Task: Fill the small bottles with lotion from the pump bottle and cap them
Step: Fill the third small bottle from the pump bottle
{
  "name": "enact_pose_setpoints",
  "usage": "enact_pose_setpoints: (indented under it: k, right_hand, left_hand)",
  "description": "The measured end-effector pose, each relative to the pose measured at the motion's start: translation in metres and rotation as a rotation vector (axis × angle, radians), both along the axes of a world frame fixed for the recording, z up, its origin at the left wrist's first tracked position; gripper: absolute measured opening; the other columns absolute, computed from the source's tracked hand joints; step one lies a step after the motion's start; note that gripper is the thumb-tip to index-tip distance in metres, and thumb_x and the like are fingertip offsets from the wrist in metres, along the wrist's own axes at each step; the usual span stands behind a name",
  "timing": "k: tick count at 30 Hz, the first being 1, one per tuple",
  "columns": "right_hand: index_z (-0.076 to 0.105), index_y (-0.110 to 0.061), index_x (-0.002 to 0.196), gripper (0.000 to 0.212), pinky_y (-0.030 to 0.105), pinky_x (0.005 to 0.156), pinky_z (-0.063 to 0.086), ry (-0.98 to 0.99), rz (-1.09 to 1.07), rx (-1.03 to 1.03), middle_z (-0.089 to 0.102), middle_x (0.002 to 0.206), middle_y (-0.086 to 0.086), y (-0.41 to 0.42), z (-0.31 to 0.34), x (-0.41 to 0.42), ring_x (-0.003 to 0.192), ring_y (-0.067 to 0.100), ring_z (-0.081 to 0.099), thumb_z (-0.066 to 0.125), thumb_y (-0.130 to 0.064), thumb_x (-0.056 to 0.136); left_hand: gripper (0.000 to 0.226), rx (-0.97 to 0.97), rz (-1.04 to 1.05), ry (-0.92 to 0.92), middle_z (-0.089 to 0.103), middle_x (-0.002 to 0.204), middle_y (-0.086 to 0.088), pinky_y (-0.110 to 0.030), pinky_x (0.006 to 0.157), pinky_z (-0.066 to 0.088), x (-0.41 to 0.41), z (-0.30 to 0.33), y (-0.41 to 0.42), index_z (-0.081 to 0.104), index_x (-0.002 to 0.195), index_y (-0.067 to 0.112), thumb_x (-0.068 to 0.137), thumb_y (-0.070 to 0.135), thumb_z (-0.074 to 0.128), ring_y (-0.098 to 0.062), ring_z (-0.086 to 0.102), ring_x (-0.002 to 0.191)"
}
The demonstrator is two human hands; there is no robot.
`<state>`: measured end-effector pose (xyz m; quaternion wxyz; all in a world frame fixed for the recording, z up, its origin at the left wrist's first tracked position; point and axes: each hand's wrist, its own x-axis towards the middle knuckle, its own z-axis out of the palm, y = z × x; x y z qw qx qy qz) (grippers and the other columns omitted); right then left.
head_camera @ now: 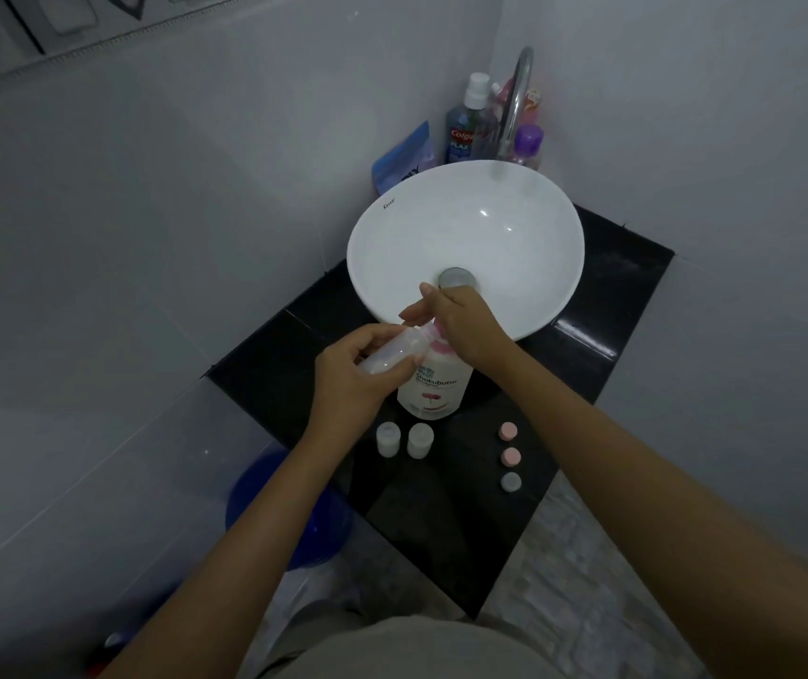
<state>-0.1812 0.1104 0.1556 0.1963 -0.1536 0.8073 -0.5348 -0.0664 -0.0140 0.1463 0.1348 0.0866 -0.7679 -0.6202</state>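
A white pump bottle [434, 384] with a pink top stands on the black counter in front of the basin. My right hand [465, 325] rests on its pump head, covering it. My left hand [348, 379] grips a small clear bottle [394, 352], tilted with its mouth up against the pump spout. Two more small open bottles [388, 439] [420, 441] stand upright just below the pump bottle. To the right lie two pink caps [508, 431] [511, 456] and one grey cap [511, 482] in a row.
A white bowl basin [514, 203] with a chrome faucet [514, 105] takes up the back of the black counter [603, 306]. Toiletry bottles [463, 129] and a blue packet [404, 156] crowd the corner behind it. A blue bucket [289, 512] sits on the floor at left.
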Motion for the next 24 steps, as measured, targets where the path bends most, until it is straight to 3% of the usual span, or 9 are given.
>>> enact_pose_setpoints:
  k: [5,7,10,15,19,24]
  right_hand:
    - [0.074,-0.009,0.090,0.043,0.017,0.082,0.046,0.025,0.071,0.005,0.073,0.083,0.001,0.003,0.013,-0.006,0.083,0.006,0.065,0.040,-0.033,0.098]
    - [0.074,-0.009,0.089,0.043,0.017,0.081,0.046,0.036,0.064,-0.003,0.072,0.078,-0.004,0.003,0.015,-0.008,0.082,0.005,0.066,0.039,-0.033,0.099]
    - [0.074,-0.008,0.088,0.044,0.004,0.072,0.042,0.039,0.024,-0.027,0.071,0.076,-0.006,0.000,0.008,-0.005,0.074,-0.006,0.063,0.037,-0.029,0.100]
    - [0.072,-0.004,0.094,0.043,0.018,0.072,0.044,0.038,0.041,0.033,0.072,0.090,0.016,0.001,0.000,-0.001,0.077,0.010,0.060,0.036,-0.028,0.100]
    - [0.074,-0.016,0.083,0.039,0.025,0.088,0.047,0.018,0.077,0.011,0.072,0.079,-0.005,0.002,0.015,-0.008,0.084,0.009,0.066,0.042,-0.032,0.098]
    - [0.074,-0.017,0.082,0.041,0.012,0.077,0.043,0.014,0.008,-0.020,0.071,0.074,-0.012,-0.001,0.010,-0.003,0.074,-0.007,0.064,0.039,-0.029,0.099]
  left_hand:
    - [0.032,0.018,-0.015,0.047,0.071,0.102,0.004,-0.016,0.078,0.053,0.001,0.005,-0.001,0.069,0.108,0.016,0.078,0.020,0.076,-0.008,0.066,0.097]
    - [0.033,0.011,-0.011,0.056,0.071,0.103,0.005,-0.017,0.081,0.053,0.001,0.007,-0.003,0.068,0.109,0.017,0.078,0.021,0.076,-0.008,0.066,0.098]
    - [0.034,0.019,-0.009,0.050,0.071,0.104,0.004,-0.017,0.081,0.053,0.000,0.005,-0.002,0.068,0.110,0.015,0.078,0.020,0.076,-0.008,0.066,0.098]
    - [0.034,0.042,-0.009,0.019,0.072,0.103,0.001,-0.016,0.077,0.052,0.001,0.001,0.000,0.068,0.110,0.012,0.078,0.016,0.076,-0.008,0.066,0.097]
    - [0.032,0.036,-0.009,0.064,0.072,0.104,0.002,-0.015,0.080,0.052,-0.001,0.007,-0.001,0.069,0.109,0.014,0.078,0.018,0.076,-0.007,0.066,0.098]
    - [0.033,0.064,-0.004,0.061,0.072,0.104,0.002,-0.016,0.080,0.053,-0.002,0.006,-0.001,0.069,0.109,0.013,0.077,0.017,0.077,-0.007,0.066,0.099]
